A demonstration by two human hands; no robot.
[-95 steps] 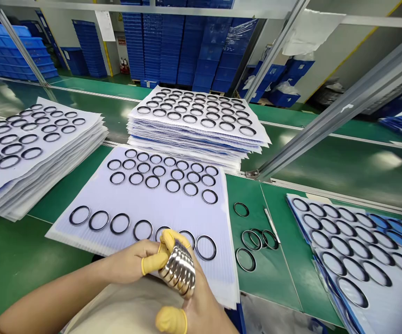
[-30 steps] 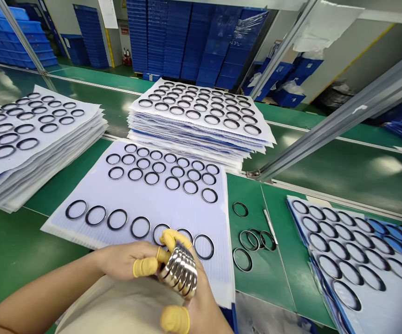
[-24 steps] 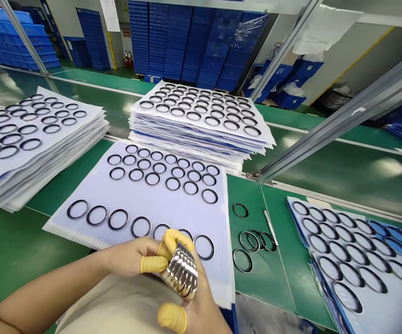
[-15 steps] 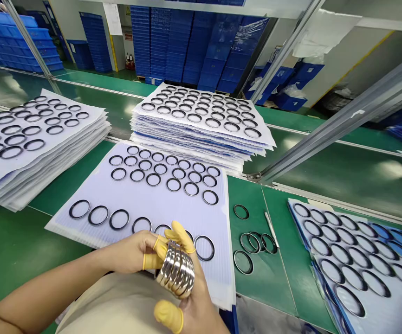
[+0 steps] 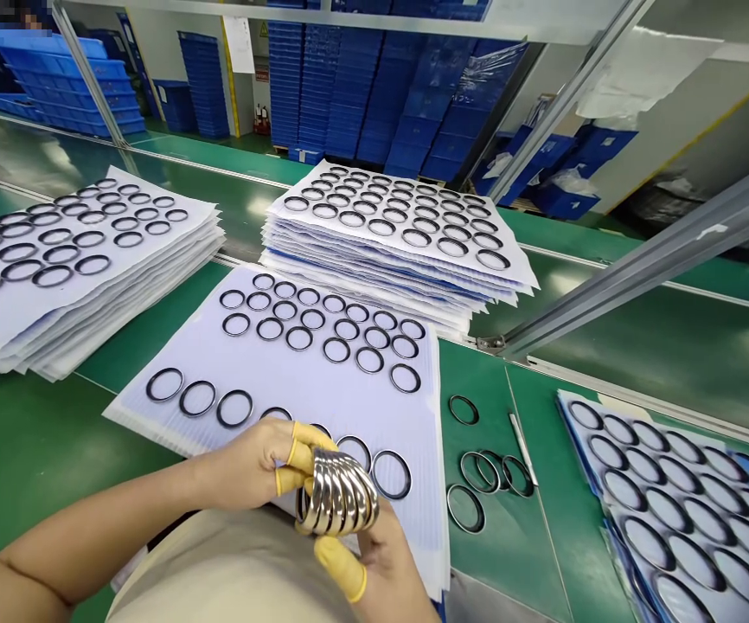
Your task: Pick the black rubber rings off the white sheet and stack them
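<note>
Here, a fanned stack of metal rings sits clamped between the left hand and right hand.

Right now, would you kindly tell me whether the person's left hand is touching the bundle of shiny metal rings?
Touching: the head view shows the left hand pressed against the metal rings through its yellow finger cots.
</note>
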